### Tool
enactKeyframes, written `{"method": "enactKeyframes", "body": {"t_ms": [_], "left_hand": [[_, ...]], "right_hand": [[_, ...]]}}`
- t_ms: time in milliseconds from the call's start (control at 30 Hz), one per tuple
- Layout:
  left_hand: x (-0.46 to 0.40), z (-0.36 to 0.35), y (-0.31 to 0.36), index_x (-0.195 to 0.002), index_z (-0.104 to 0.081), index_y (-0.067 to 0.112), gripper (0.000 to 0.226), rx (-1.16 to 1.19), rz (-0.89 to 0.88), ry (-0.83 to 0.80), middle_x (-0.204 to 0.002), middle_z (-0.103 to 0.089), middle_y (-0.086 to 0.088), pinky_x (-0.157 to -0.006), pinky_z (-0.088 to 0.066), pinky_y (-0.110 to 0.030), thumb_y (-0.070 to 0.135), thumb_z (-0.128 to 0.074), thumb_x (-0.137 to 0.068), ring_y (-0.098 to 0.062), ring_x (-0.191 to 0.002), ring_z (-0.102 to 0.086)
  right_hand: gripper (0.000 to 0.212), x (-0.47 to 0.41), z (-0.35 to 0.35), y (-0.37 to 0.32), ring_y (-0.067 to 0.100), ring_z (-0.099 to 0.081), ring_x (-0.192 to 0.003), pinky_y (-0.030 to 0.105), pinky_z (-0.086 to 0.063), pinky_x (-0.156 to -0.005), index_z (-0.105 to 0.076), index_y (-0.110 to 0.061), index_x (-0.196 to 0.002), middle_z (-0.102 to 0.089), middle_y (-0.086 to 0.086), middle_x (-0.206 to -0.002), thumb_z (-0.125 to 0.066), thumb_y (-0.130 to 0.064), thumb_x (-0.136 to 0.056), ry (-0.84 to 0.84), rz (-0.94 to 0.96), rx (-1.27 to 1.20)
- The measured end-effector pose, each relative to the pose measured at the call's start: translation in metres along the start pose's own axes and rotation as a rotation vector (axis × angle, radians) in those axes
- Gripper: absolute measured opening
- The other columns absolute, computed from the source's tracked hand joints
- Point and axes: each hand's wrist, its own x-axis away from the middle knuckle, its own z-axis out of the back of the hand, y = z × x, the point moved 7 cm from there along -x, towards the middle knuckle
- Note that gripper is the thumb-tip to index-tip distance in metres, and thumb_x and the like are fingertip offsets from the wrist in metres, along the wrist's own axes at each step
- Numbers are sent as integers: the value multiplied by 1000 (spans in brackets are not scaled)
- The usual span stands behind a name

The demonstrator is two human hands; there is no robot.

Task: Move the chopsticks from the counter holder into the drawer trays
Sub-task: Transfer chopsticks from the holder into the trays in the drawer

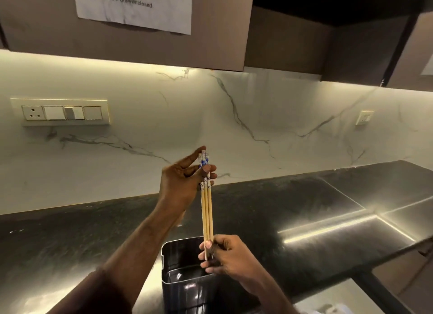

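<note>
1. Chopsticks [207, 210]: I count about three thin wooden sticks, upright in a tight bundle at centre frame, blue-and-white patterned tops uppermost, plain tapered tips down. They are lifted above the holder, not in it.
2. Holder [185, 288]: dark metal bin, lower centre, standing on the tabletop [269, 210]. Its inside looks empty from here, though I cannot see it all.
3. Left hand [181, 184]: thumb and fingers pinch the patterned tops; the remaining fingers are loosely spread.
4. Right hand [228, 257]: fingers pressed together around the lower tips, just above the holder's rim.
5. Handling, my judgement: light, stiff, smooth and prone to fan apart or roll. I would grip mid-length with one full hand, keeping the bundle aligned.
6. Drawer trays: not in view.
</note>
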Motion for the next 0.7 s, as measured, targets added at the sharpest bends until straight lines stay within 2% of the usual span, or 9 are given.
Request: {"method": "enactKeyframes", "body": {"t_ms": [100,233,333,433,633,700], "left_hand": [[8,-15,2,-126,-59,23,60,21,12,-2,-104,-73,-18,-79,-59,-46,19,-70,-68,-26,-86,-74],[18,-42,5,-131,-54,29,60,31,7,11,-104,-73,-15,-79,-59,-43,7,-69,-77,-24,-87,-74],[30,-72,4,-127,-59,24,52,39,17,-19,-102,-74,-15,-76,-60,-44,2,-67,-80,-26,-86,-74],[48,-106,0,-121,-63,22,46,38,29,-33,-97,-75,-14,-69,-62,-36,1,-68,-80,-22,-81,-75],[104,-203,-25,-111,-67,27,41,6,85,-77,-96,-76,-11,-76,-60,-45,1,-71,-79,-23,-80,-75],[128,-239,-35,-108,-68,27,40,26,103,-66,-97,-75,-11,-76,-60,-45,1,-72,-78,-24,-80,-75]], "right_hand": [[19,23,14,3,23,-73,-86,36,-60,-83,-70,-6,-99,-74,16,-97,-59,-21,-96,24,9,-63],[15,53,42,10,26,-73,-85,36,-61,-79,-70,-3,-99,-75,16,-92,-63,-15,-93,37,6,-124],[14,81,68,19,27,-72,-83,38,-61,-78,-72,-4,-98,-74,17,-91,-66,-15,-91,36,-20,-159],[12,114,94,31,27,-72,-81,35,-62,-75,-73,-6,-94,-74,16,-90,-66,-14,-91,45,-45,-175],[15,203,167,75,26,-73,-78,31,-60,-71,-71,2,-100,-74,15,-87,-64,-7,-91,144,-124,-166],[12,240,200,94,25,-73,-76,34,-61,-74,-73,1,-96,-75,14,-84,-65,-6,-89,186,-153,-172]]}}
